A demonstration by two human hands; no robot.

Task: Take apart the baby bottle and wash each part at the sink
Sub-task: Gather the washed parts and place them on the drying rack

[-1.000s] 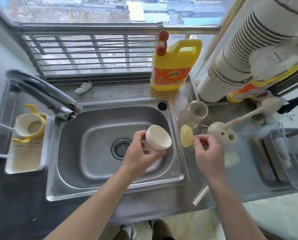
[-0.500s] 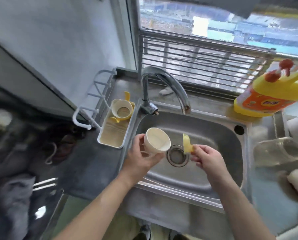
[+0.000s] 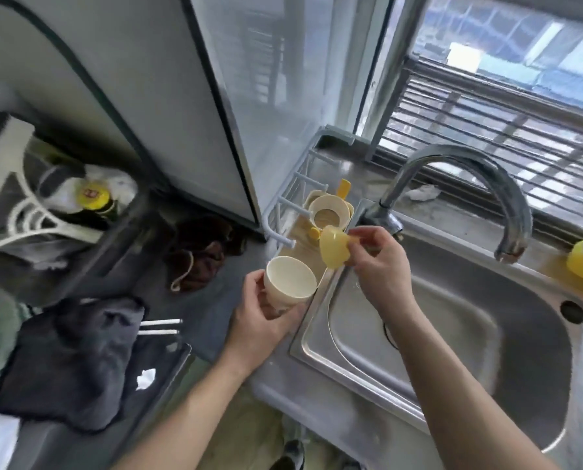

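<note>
Over the rack left of the sink (image 3: 317, 340) | right hand (image 3: 378, 262) pinching yellow cap (image 3: 334, 247) by fingertips | left hand (image 3: 263, 317) wrapped round cream cup (image 3: 290, 286) | thin pinch looks sketchy, cap could drop onto rack (image 3: 283, 212) or counter

We see a dark counter (image 3: 212, 320) — on it a brown rag (image 3: 198, 256), a black cloth (image 3: 69, 361) and a white drying tray (image 3: 305, 245) beside the steel sink (image 3: 453, 334).

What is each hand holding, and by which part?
Left hand grips the cream cup around its side. Right hand pinches the yellow cap at its edge.
</note>
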